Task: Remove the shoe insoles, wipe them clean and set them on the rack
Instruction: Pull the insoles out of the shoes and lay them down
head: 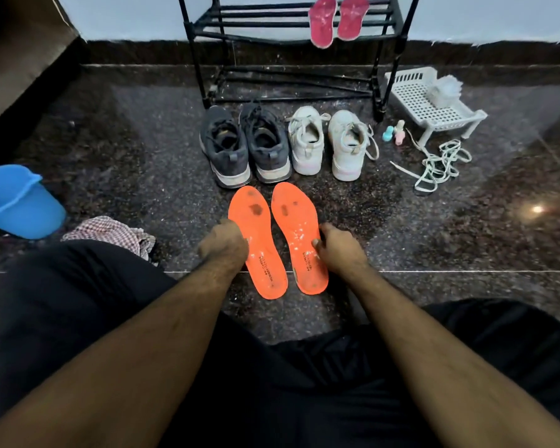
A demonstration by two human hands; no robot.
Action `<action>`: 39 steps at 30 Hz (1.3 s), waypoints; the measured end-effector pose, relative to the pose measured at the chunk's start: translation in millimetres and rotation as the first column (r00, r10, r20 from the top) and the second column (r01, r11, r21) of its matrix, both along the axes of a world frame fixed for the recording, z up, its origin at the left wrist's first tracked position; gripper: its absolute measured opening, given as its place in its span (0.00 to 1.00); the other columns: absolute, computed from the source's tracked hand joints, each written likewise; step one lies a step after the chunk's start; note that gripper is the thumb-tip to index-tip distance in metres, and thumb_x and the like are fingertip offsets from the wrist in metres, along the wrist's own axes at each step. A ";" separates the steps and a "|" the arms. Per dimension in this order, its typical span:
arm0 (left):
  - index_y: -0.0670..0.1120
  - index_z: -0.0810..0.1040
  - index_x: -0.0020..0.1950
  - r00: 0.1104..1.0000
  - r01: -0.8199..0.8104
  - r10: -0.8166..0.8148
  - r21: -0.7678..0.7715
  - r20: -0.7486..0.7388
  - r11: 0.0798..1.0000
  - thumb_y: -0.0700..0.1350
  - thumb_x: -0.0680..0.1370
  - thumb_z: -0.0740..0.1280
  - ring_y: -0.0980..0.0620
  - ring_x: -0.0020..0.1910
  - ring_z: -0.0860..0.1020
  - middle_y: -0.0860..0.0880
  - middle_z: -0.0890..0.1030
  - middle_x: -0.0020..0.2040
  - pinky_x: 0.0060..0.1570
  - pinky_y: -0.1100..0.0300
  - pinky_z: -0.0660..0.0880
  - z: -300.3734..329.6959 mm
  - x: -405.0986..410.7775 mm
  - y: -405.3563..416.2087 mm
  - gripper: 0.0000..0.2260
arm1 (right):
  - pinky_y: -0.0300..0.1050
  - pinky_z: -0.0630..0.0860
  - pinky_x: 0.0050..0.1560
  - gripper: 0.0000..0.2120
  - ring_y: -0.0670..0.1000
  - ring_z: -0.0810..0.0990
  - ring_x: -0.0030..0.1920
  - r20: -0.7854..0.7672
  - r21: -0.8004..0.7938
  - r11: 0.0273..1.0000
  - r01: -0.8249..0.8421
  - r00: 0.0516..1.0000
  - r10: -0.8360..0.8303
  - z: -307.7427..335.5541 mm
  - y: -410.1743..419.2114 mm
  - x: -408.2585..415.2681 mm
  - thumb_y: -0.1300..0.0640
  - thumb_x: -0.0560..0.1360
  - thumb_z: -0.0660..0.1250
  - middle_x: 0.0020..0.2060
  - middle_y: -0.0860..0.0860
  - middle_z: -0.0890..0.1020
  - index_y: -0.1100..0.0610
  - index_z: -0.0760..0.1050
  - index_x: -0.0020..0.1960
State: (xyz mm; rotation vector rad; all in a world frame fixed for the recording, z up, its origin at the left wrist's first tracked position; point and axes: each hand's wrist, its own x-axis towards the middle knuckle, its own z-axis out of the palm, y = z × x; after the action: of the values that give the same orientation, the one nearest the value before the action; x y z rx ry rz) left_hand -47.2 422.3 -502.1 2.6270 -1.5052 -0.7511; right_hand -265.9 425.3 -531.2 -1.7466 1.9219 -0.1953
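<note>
Dark speckled granite floor (pixel 126 150) carries everything we see, with a pale wall behind. Two flat orange foam insoles (pixel 257 240) lie side by side on it, toes pointing away from us, both marked with dark stains and white flecks. We see the left hand (pixel 222 244) curled over the outer edge of the left insole, gripping it; the right hand (pixel 337 247) pinches the outer edge of the right insole — thumb on top. Just beyond stand a pair of dark grey sneakers (pixel 244 147) and a pair of white sneakers (pixel 328 143). A black metal shoe rack (pixel 259 24) holds two pink insoles (pixel 337 21). A blue plastic bucket (pixel 17 202) and a checked cloth (pixel 110 234) lie at left — a white plastic basket (pixel 424 98) and loose laces (pixel 440 166) at right.
</note>
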 end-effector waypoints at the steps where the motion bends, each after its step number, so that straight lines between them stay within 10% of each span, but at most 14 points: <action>1: 0.42 0.70 0.69 0.999 0.007 -0.007 -0.007 0.046 1.000 0.54 0.78 0.69 0.41 0.64 0.78 0.42 0.78 0.65 0.58 0.48 0.75 1.4 -2.6 1.6 0.24 | 0.56 0.76 0.53 0.14 0.64 0.80 0.56 -0.023 -0.012 1.000 -0.015 1.000 0.015 0.2 -0.8 0.2 0.48 0.78 0.64 0.53 0.61 0.82 0.54 0.71 0.59; 5: 0.37 0.65 0.72 0.998 -0.015 0.009 -0.088 -0.069 0.996 0.53 0.82 0.64 0.40 0.70 0.71 0.38 0.72 0.71 0.63 0.50 0.69 4.7 -18.8 -3.2 0.26 | 0.56 0.77 0.53 0.17 0.65 0.81 0.54 -0.005 -0.030 0.998 -0.056 0.998 0.056 0.0 -1.4 2.6 0.50 0.77 0.67 0.52 0.62 0.82 0.58 0.70 0.60; 8: 0.37 0.56 0.80 0.946 0.272 -0.309 -0.279 -0.096 0.921 0.65 0.83 0.47 0.42 0.79 0.58 0.37 0.58 0.80 0.75 0.55 0.50 -1.6 -29.7 -30.2 0.36 | 0.55 0.77 0.55 0.18 0.65 0.80 0.55 0.027 -0.027 0.998 -0.065 0.997 0.066 1.6 0.2 5.3 0.52 0.77 0.67 0.53 0.63 0.82 0.60 0.69 0.62; 11: 0.41 0.47 0.82 0.907 0.369 -0.411 -0.302 -0.087 0.879 0.51 0.86 0.52 0.47 0.81 0.47 0.44 0.47 0.83 0.75 0.61 0.41 -38.6 -16.5 -61.9 0.28 | 0.55 0.77 0.57 0.19 0.64 0.80 0.56 0.063 -0.019 0.999 -0.043 0.997 0.045 4.1 1.8 7.9 0.52 0.77 0.69 0.54 0.63 0.82 0.60 0.68 0.62; 16: 0.28 0.57 0.75 0.927 0.349 -0.357 -0.085 -0.117 0.933 0.36 0.85 0.56 0.40 0.68 0.67 0.33 0.61 0.77 0.54 0.58 0.57 139.8 -68.4 32.5 0.21 | 0.55 0.77 0.59 0.21 0.63 0.80 0.57 0.078 -0.006 1.000 -0.017 0.997 0.018 7.8 5.1 7.6 0.53 0.76 0.71 0.55 0.63 0.81 0.60 0.68 0.64; 22: 0.40 0.66 0.71 0.998 0.019 -0.009 -0.173 0.061 0.985 0.50 0.79 0.68 0.37 0.65 0.74 0.38 0.66 0.69 0.57 0.44 0.74 9.2 -13.9 -0.7 0.25 | 0.54 0.78 0.58 0.21 0.62 0.81 0.56 0.067 -0.002 1.000 -0.005 0.998 0.005 12.2 7.1 8.9 0.52 0.75 0.71 0.55 0.62 0.82 0.59 0.69 0.63; 28: 0.44 0.70 0.69 0.968 0.247 -0.215 -0.328 0.131 0.912 0.48 0.79 0.69 0.40 0.60 0.76 0.40 0.72 0.63 0.54 0.44 0.79 9.1 -18.2 8.1 0.20 | 0.56 0.77 0.53 0.17 0.64 0.81 0.55 -0.044 -0.069 0.998 -0.002 0.999 -0.001 20.1 10.6 4.6 0.47 0.77 0.66 0.53 0.59 0.82 0.54 0.70 0.62; 39: 0.44 0.73 0.62 0.859 0.511 -0.463 -0.414 0.218 0.753 0.45 0.80 0.64 0.39 0.62 0.74 0.42 0.74 0.59 0.55 0.43 0.73 31.5 -101.0 -77.5 0.12 | 0.53 0.78 0.55 0.17 0.62 0.81 0.56 0.260 -0.167 0.953 0.254 0.943 -0.206 40.5 -29.2 -41.6 0.47 0.77 0.65 0.54 0.57 0.83 0.47 0.73 0.65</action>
State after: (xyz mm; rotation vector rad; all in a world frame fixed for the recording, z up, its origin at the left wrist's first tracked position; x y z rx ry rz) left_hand -148.2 344.8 -470.7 1.9591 -2.1247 -0.2083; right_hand -307.6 396.1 -490.6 -1.5290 1.9760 -0.6745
